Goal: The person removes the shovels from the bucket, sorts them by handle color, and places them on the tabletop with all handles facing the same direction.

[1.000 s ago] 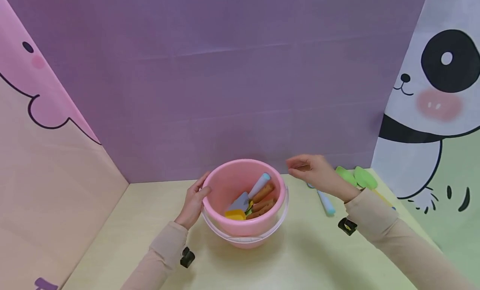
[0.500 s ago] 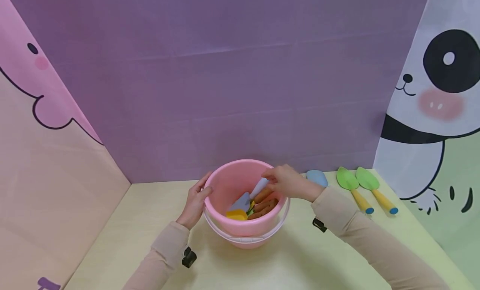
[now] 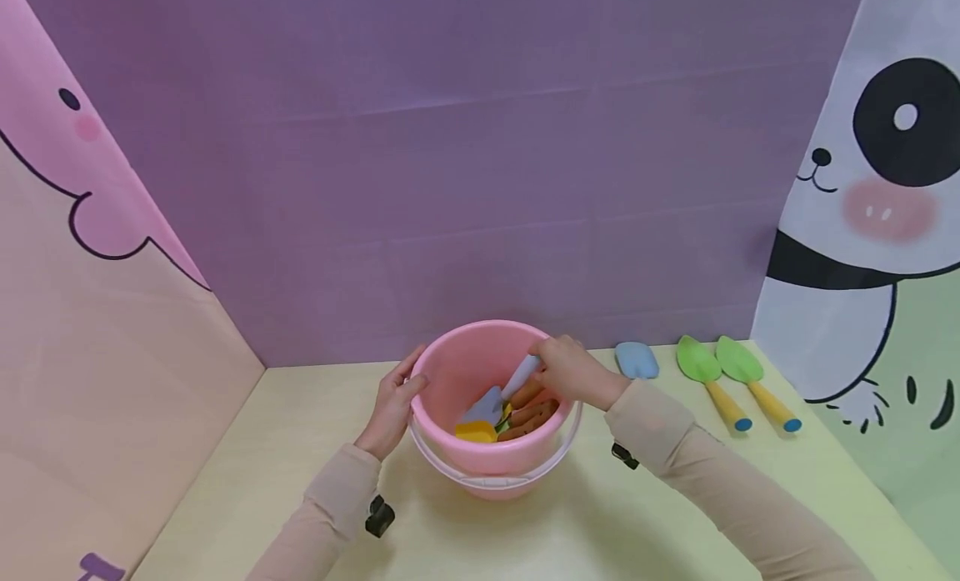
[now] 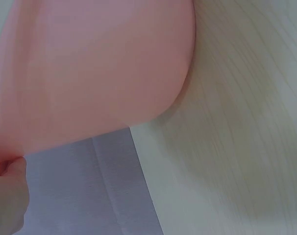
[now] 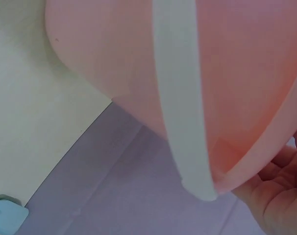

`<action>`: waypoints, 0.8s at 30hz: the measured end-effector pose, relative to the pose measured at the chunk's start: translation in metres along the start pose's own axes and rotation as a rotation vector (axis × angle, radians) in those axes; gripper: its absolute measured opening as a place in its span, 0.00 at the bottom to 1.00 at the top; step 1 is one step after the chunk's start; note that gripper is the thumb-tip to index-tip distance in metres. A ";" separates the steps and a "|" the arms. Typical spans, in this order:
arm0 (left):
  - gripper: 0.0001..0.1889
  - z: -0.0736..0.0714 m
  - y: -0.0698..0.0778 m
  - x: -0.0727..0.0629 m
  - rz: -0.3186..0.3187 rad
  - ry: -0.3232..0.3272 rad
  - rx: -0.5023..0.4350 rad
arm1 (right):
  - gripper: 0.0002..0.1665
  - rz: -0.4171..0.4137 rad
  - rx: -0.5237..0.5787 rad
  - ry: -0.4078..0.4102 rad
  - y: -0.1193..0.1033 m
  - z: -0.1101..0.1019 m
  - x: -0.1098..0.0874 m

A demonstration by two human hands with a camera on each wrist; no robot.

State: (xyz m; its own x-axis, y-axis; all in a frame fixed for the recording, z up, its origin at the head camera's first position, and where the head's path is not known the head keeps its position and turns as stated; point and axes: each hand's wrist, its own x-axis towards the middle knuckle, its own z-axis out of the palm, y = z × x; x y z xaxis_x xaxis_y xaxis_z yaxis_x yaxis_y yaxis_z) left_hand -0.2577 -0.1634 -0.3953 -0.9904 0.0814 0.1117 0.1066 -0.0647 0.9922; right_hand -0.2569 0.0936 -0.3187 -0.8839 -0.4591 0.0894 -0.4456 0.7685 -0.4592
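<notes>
A pink bucket (image 3: 487,458) stands on the table with its white carrying handle (image 3: 495,483) hanging down in front. My left hand (image 3: 388,410) grips the rim on the left, thumb over the edge and fingers along the outside. Inside lies a toy trowel with a blue-grey blade (image 3: 484,406) and a pale handle (image 3: 519,379). Reaching over the right rim, my right hand (image 3: 579,377) pinches the top of that pale handle. Beside it are several brown handles (image 3: 534,416) and a yellow scoop-like blade (image 3: 476,432). The right wrist view shows curled fingers (image 5: 285,181) past the rim.
Two green toy trowels with yellow handles (image 3: 723,404) lie at the back right of the table (image 3: 315,448). Left of them is a light blue shovel blade (image 3: 637,360), its handle hidden by my sleeve. A purple wall (image 3: 450,189) stands behind the table.
My right hand has moved left and down from above the right side of the table to the trowel handle in the bucket. The left hand has stayed on the rim.
</notes>
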 end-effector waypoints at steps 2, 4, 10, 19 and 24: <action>0.29 -0.001 -0.001 0.000 0.000 -0.003 -0.001 | 0.10 0.020 -0.001 -0.002 0.000 0.003 0.002; 0.29 -0.001 -0.001 0.000 0.004 -0.007 -0.006 | 0.09 0.031 -0.009 -0.005 -0.001 0.005 0.004; 0.29 -0.001 -0.001 0.000 -0.008 -0.007 -0.027 | 0.11 0.030 -0.022 0.022 0.001 0.006 0.007; 0.29 0.001 -0.002 -0.001 0.005 0.015 0.007 | 0.17 -0.030 0.047 0.097 0.015 0.007 0.005; 0.29 0.001 -0.002 -0.001 0.013 0.018 0.000 | 0.17 -0.029 0.142 0.110 0.019 0.010 0.003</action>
State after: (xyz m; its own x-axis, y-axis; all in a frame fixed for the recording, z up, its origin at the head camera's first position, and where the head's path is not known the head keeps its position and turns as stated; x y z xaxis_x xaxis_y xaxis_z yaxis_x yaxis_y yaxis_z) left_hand -0.2569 -0.1622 -0.3976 -0.9904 0.0630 0.1233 0.1192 -0.0657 0.9907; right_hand -0.2667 0.1017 -0.3361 -0.8848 -0.4223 0.1971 -0.4532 0.6812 -0.5750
